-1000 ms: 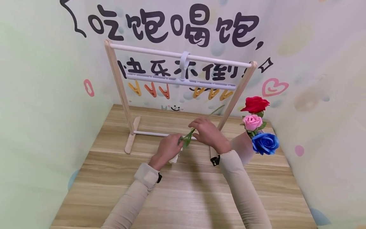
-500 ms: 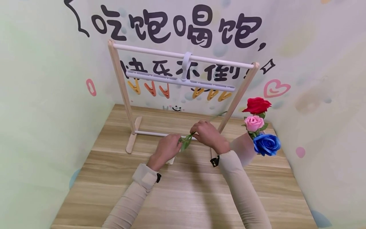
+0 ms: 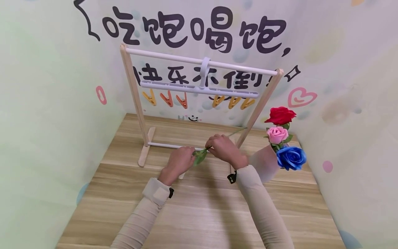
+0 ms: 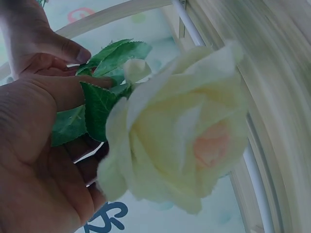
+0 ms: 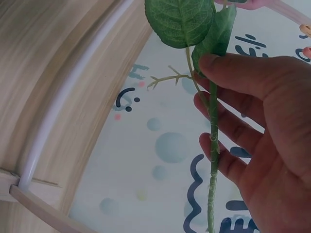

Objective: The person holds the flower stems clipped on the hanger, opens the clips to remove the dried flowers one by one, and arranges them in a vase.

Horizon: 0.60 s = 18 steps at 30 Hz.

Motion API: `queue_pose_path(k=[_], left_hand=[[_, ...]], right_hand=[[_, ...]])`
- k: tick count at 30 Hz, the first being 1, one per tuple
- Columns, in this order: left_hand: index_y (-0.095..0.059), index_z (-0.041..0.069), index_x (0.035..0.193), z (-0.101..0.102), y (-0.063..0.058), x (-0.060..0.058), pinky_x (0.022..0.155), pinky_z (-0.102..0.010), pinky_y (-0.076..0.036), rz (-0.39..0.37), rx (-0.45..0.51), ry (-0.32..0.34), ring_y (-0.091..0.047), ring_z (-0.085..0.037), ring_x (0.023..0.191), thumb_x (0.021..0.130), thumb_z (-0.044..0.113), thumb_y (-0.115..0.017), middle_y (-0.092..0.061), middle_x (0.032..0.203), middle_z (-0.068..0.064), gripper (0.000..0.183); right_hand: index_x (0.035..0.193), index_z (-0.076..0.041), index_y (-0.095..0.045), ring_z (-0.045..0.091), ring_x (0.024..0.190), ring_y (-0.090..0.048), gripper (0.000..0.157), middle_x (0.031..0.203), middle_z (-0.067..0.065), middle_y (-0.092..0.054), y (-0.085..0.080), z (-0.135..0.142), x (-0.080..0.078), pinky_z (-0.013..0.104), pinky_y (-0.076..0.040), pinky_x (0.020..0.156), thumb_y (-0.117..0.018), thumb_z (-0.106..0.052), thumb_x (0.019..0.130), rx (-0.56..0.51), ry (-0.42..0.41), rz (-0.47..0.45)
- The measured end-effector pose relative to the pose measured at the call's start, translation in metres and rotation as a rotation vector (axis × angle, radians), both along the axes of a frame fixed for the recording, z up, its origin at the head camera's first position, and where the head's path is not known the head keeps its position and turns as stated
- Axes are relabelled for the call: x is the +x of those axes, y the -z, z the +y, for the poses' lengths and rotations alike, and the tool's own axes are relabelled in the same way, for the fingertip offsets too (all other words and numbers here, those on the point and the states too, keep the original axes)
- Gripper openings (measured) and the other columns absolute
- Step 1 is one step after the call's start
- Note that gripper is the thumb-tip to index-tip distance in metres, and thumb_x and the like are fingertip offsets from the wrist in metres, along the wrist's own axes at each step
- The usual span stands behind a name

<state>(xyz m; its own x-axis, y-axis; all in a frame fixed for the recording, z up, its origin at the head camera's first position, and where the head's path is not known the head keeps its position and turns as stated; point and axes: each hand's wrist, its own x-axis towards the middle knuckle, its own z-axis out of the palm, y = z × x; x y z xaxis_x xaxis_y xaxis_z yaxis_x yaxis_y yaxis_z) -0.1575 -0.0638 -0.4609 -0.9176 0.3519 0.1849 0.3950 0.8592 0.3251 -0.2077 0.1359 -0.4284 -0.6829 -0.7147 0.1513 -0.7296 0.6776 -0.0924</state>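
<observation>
A cream artificial rose [image 4: 170, 126] with a faint pink centre fills the middle of the left wrist view. My left hand [image 3: 180, 160] holds its stem just behind the bloom, among the green leaves [image 4: 99, 107]. Most of the bloom is hidden under that hand in the head view. Farther down, my right hand [image 3: 224, 148] pinches the green stem [image 5: 214, 131] between thumb and fingers, beside a large leaf [image 5: 180, 22]. The stem's free end points back and right, toward the rack's right post [image 3: 259, 109].
A wooden rack with a white top rail [image 3: 168, 57] stands behind the hands. From it hangs a pale hanger [image 3: 186, 88] with several yellow and orange clips [image 3: 166, 98]. At right, a pale vase [image 3: 264, 164] holds red, pink and blue roses [image 3: 291, 158].
Both hands have dropped slightly while keeping hold of the rose. The stem's free end has swung lower and a little right, and less of the bloom shows below the left hand.
</observation>
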Motion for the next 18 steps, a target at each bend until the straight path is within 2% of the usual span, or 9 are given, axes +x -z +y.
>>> queue_pose_path(k=[4,8,11,18], left_hand=[[-0.064,0.010,0.080,-0.004,0.001,0.000,0.047,-0.036,-0.045,0.021,-0.046,-0.026,-0.060,-0.020,0.062,0.088,0.014,-0.070,-0.064,0.072,-0.004,0.011],[-0.067,0.008,0.083,-0.006,0.000,0.000,0.052,-0.039,-0.048,0.049,-0.091,-0.047,-0.061,-0.023,0.064,0.088,0.014,-0.071,-0.065,0.073,-0.006,0.008],[-0.069,0.007,0.087,-0.006,-0.001,0.000,0.055,-0.039,-0.050,0.044,-0.111,-0.046,-0.061,-0.023,0.065,0.089,0.015,-0.071,-0.067,0.075,-0.007,0.009],[-0.069,0.006,0.087,-0.005,-0.006,0.003,0.059,-0.041,-0.052,0.056,-0.119,-0.028,-0.064,-0.026,0.069,0.088,0.015,-0.072,-0.068,0.078,-0.009,0.010]], right_hand=[[0.091,-0.014,-0.077,0.017,0.086,-0.066,0.005,0.091,-0.002,-0.072,0.004,-0.005,0.002,0.036,-0.054,0.077,-0.074,-0.012,0.088,-0.020,-0.009,-0.013],[0.092,-0.015,-0.076,0.012,0.082,-0.063,0.005,0.089,-0.003,-0.071,0.009,-0.008,0.005,0.033,-0.054,0.074,-0.072,-0.014,0.090,-0.008,0.024,-0.046],[0.093,-0.015,-0.076,0.011,0.078,-0.062,0.005,0.087,-0.004,-0.069,0.013,-0.009,0.008,0.032,-0.053,0.070,-0.071,-0.016,0.092,-0.006,0.052,-0.056],[0.090,-0.017,-0.076,0.012,0.076,-0.062,0.006,0.083,-0.006,-0.068,0.018,-0.007,0.013,0.033,-0.053,0.069,-0.070,-0.018,0.092,-0.031,0.081,-0.018]])
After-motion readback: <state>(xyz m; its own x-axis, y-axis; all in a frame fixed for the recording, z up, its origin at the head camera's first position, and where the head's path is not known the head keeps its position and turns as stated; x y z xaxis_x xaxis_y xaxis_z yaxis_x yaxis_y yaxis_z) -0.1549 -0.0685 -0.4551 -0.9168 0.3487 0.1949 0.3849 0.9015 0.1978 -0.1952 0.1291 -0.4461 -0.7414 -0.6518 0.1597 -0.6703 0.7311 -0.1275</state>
